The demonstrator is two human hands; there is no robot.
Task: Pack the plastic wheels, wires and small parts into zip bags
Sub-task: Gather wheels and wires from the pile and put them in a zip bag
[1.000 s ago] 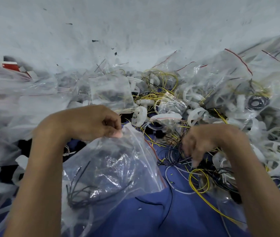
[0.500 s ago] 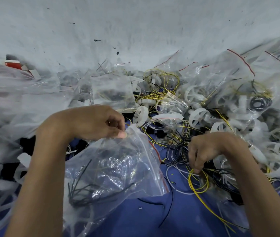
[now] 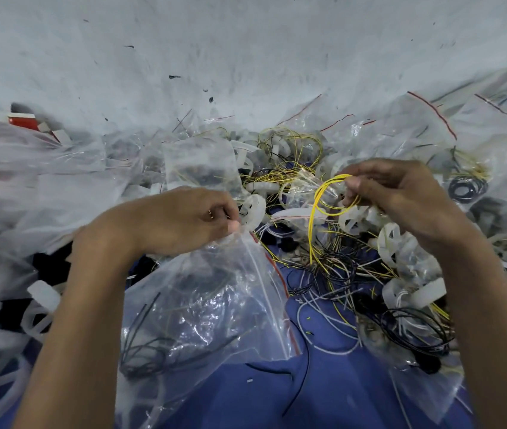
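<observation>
Pinching grip, left hand: thumb and fingers are holding the zip bag by the top corner of its red-striped mouth, keeping it lifted off the blue surface. Right hand is gripping a looped yellow wire, raised just right of the bag mouth, with the tail hanging toward the loose wires.

Bag contents: a few black wires are lying at the bottom, with plenty of room left.

Progress, judged: midway at best. Filled bags are piling up at the back and right, but many plastic wheels and tangled wires are still lying unpacked.

Versus a second ago: the right hand was down in the tangle and is now up with the yellow loop. Left hand and bag are staying put.
</observation>
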